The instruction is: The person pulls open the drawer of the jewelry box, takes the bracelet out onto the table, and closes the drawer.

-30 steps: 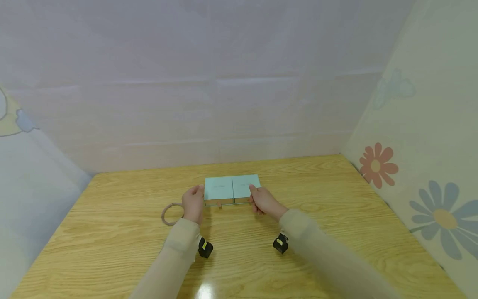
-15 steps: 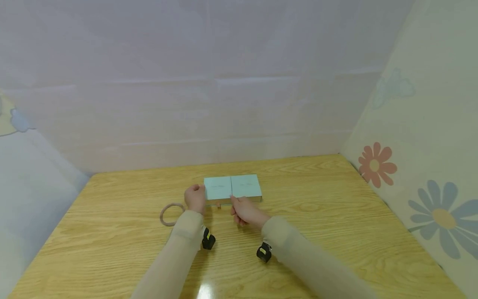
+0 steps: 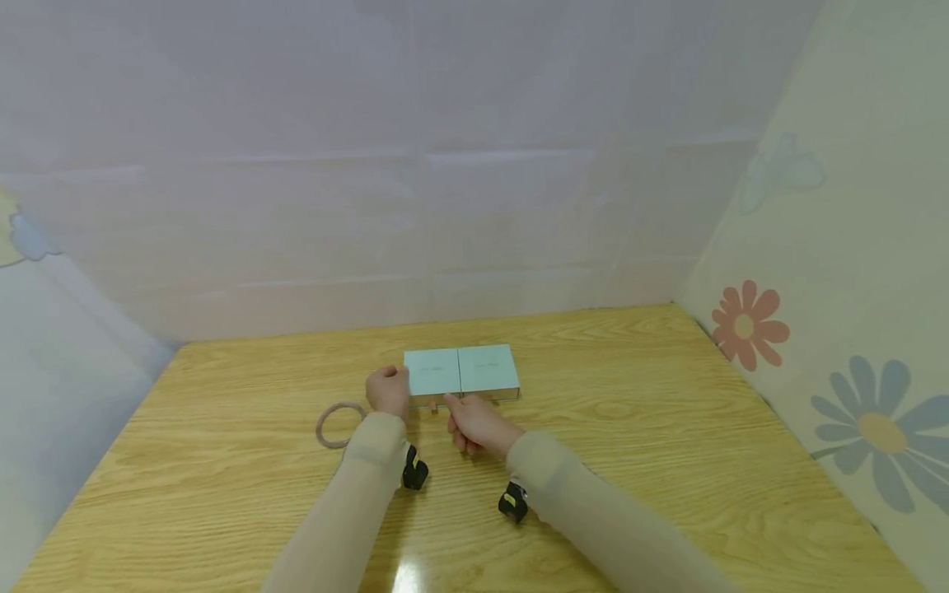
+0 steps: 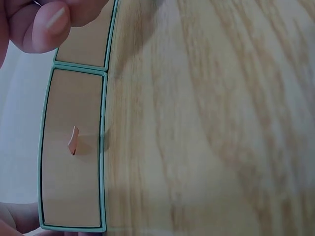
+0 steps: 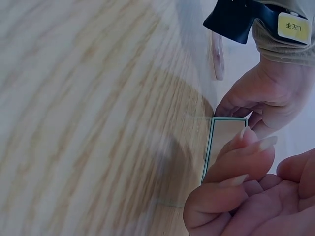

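Note:
A pale blue drawer box (image 3: 433,372) with two side-by-side sections sits near the back of the table. Its left front panel (image 4: 69,196) is tan, framed in green, and carries a small tan pull tab (image 4: 73,141). My left hand (image 3: 387,392) holds the box's left end, with fingers and thumb at its corner. In front of the box, near the seam between the sections, is my right hand (image 3: 480,424). Its fingers are loosely bent and hold nothing; in the left wrist view its fingertips (image 4: 51,22) overlap the other section, apart from the tab.
A brownish ring (image 3: 320,425) lies on the wooden table (image 3: 638,412) just left of my left wrist. Each wrist wears a black camera, the left one (image 3: 415,469) and the right one (image 3: 513,502). A plain back wall and flower-printed side wall border the table.
My right hand has moved left along the box's front, from the right section to near the seam. The left hand stays at the left end, and the box has barely shifted.

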### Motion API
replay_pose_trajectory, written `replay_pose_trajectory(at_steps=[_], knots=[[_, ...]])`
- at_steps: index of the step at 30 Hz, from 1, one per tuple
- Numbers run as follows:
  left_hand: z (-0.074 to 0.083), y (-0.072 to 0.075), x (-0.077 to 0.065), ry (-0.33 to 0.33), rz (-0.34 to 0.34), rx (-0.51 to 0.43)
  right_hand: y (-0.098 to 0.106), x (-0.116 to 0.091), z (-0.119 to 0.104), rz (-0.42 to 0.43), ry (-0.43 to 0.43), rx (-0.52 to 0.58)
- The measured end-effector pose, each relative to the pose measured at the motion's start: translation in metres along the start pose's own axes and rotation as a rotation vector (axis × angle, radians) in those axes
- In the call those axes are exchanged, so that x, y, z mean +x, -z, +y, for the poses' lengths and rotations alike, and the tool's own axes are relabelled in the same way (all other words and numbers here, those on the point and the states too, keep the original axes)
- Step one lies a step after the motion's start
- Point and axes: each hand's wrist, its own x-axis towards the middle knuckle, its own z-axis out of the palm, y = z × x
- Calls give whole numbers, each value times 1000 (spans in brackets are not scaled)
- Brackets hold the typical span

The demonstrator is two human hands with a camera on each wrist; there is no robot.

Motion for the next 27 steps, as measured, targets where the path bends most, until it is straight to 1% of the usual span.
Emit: replay_pose_trajectory(at_steps=[4, 10, 13, 20, 23, 27], knots=[[-1, 0, 2, -3, 16, 6, 0, 1, 0, -27, 7, 1], [0, 0, 3, 9, -7, 6, -3, 6, 1, -58, -29, -17], [1, -1, 3, 18, -3, 19, -5, 9, 2, -61, -46, -17], [6, -2, -1, 10, 7, 41, -12, 14, -1, -26, -70, 98], [8, -2, -2, 0, 11, 77, -15, 17, -2, -17, -90, 145], [6, -2, 0, -13, 10, 122, -20, 19, -1, -1, -136, 234]])
